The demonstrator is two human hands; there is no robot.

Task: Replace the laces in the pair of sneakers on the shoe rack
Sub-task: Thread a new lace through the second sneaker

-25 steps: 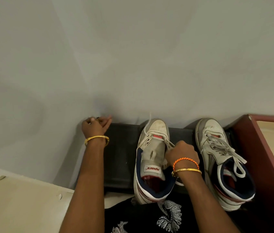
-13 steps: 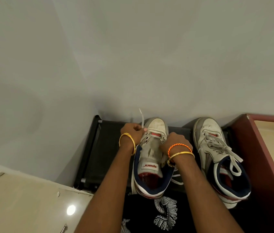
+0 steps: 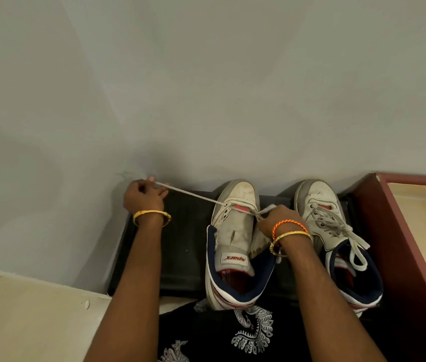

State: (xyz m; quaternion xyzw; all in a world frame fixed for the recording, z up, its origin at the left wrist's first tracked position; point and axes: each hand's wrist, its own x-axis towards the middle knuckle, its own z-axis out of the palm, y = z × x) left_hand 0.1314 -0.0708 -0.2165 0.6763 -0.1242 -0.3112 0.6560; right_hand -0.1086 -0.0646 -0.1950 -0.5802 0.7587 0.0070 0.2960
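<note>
Two white high-top sneakers with navy collars stand side by side on a black shoe rack (image 3: 183,244), toes to the wall. The left sneaker (image 3: 235,231) has most eyelets bare. A white lace (image 3: 191,194) runs taut from its front eyelets out to the left, where my left hand (image 3: 142,197) grips its end near the wall. My right hand (image 3: 277,220) pinches the lace's other part at the shoe's right side. The right sneaker (image 3: 321,212) is fully laced and tied in a bow.
A grey wall rises right behind the rack. A maroon cabinet (image 3: 379,218) with a cream tray-like top stands against the rack's right end. Cream floor tiles lie at lower left. My patterned black clothing fills the bottom centre.
My left hand has moved from the sneaker's front eyelets out to the left, drawing the lace taut. My right hand has stayed at the shoe's right side.
</note>
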